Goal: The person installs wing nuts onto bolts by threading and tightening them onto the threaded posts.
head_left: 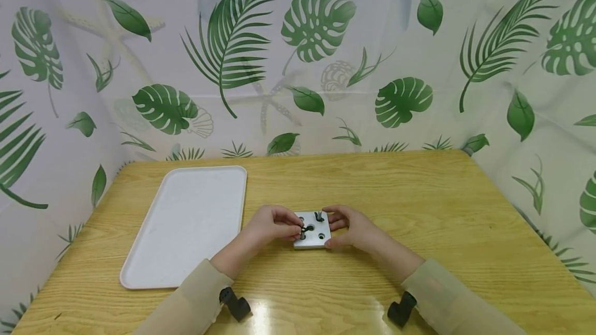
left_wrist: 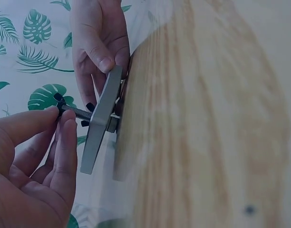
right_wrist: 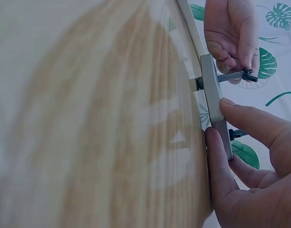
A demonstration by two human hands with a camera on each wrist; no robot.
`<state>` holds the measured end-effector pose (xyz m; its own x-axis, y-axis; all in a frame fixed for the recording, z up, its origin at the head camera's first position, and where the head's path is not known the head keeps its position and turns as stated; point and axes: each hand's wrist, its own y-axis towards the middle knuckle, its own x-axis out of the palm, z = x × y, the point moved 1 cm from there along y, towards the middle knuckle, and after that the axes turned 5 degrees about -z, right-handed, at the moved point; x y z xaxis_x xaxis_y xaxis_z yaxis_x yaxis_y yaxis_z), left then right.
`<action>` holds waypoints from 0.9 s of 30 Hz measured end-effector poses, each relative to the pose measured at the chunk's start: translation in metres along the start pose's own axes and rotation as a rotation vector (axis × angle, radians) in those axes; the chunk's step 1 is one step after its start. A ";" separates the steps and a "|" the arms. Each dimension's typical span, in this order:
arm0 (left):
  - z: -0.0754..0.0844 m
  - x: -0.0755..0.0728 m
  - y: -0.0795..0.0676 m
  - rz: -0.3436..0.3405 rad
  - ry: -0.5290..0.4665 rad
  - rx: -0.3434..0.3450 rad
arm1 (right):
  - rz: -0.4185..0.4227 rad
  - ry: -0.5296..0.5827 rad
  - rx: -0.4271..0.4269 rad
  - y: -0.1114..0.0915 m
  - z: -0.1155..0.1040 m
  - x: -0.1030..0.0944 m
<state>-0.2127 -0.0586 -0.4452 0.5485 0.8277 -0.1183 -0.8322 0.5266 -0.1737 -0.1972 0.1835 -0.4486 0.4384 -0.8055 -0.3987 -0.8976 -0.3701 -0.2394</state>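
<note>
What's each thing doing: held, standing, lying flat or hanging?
Left fingers: pinching the near screw.
Right fingers: holding the plate's edge.
Near screw: pinched, poking up from the plate.
Far screw: standing in the plate's corner hole.
Plate: held, raised off the table.
Tray: lying flat.
Leafy cloth: hanging.

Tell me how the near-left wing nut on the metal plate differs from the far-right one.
Position: the near-left wing nut sits near the outer end of its shaft, away from the metal plate, while the far-right wing nut sits close to the plate, its shaft jutting past it.
Handling: the left hand pinches the near-left wing nut; the far-right wing nut is not gripped.
Both are black and sit on shafts standing out of the plate.
</note>
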 end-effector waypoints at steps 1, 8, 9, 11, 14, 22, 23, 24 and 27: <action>0.000 0.000 0.000 0.001 0.011 0.003 | 0.000 0.000 -0.003 0.000 0.000 0.000; 0.004 0.000 -0.003 0.016 0.144 0.037 | 0.005 0.004 0.006 0.001 0.001 0.000; 0.005 0.000 -0.004 0.021 0.174 0.043 | 0.006 0.005 0.009 0.002 0.001 0.000; 0.006 0.000 -0.005 0.033 0.242 0.061 | 0.007 0.004 0.012 0.002 0.001 -0.001; 0.009 0.000 -0.006 0.046 0.336 0.097 | 0.006 0.001 0.013 0.002 0.002 -0.001; 0.011 0.001 -0.006 0.035 0.398 0.138 | 0.006 0.004 0.014 0.002 0.002 -0.001; 0.011 0.001 -0.006 0.030 0.389 0.140 | 0.006 0.005 0.015 0.002 0.002 -0.001; 0.011 0.001 -0.005 0.027 0.382 0.140 | 0.007 0.005 0.017 0.002 0.002 -0.001; 0.010 0.002 -0.004 0.022 0.358 0.141 | 0.009 0.004 0.024 0.002 0.001 0.000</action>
<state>-0.2091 -0.0577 -0.4349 0.5037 0.7319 -0.4589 -0.8333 0.5518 -0.0345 -0.1992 0.1837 -0.4501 0.4297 -0.8110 -0.3971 -0.9004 -0.3514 -0.2567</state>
